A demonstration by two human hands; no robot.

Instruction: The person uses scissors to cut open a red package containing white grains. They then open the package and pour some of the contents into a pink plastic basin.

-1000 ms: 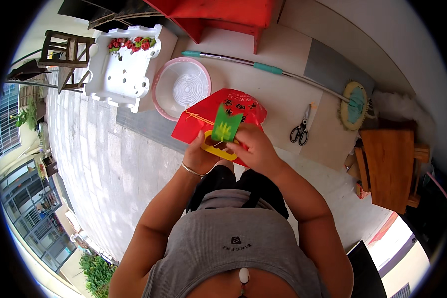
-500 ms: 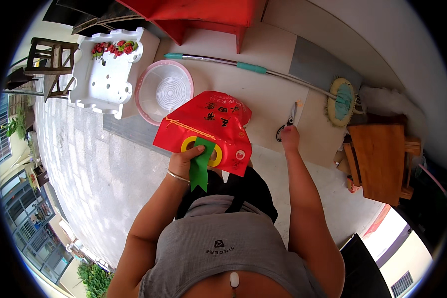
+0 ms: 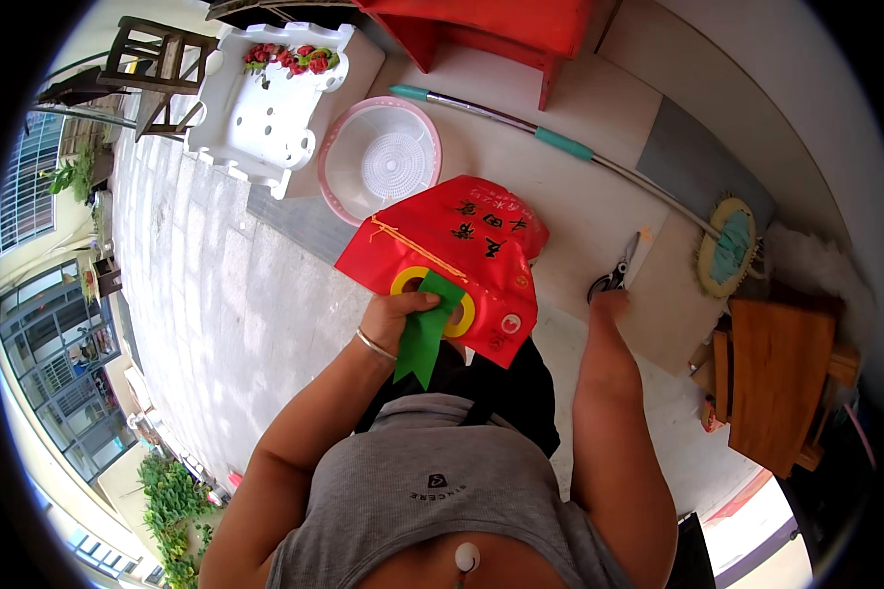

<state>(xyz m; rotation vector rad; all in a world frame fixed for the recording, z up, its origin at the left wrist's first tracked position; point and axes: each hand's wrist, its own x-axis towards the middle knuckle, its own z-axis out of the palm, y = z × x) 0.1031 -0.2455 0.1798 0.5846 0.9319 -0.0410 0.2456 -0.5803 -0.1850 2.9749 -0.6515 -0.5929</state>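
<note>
My left hand [image 3: 399, 316] is closed on the green ribbon strap [image 3: 425, 339] at the stitched end of a red rice bag [image 3: 462, 245], its thumb on top. Two yellow-ringed holes sit beside the strap, and a loose yellow-orange thread runs along the seam. The bag hangs in front of my legs, its stitched end toward me. Off to the right, my right hand [image 3: 611, 303] is closed at the black handles of a pair of scissors [image 3: 621, 269], blades pointing away. The hand partly hides the handles, and its fingers are hard to make out.
A pink-rimmed basket [image 3: 437, 147] and a white foam box [image 3: 228, 123] with red flowers stand beyond the bag. A mop pole [image 3: 501, 120] lies toward its mop head [image 3: 727, 245]. There is a red bench [image 3: 491, 22] at the back and a wooden stool [image 3: 781, 368] at right.
The whole view has shifted, so things sit farther right and mostly lower in the picture. Both hands keep their grips; the bag and scissors show little other movement.
</note>
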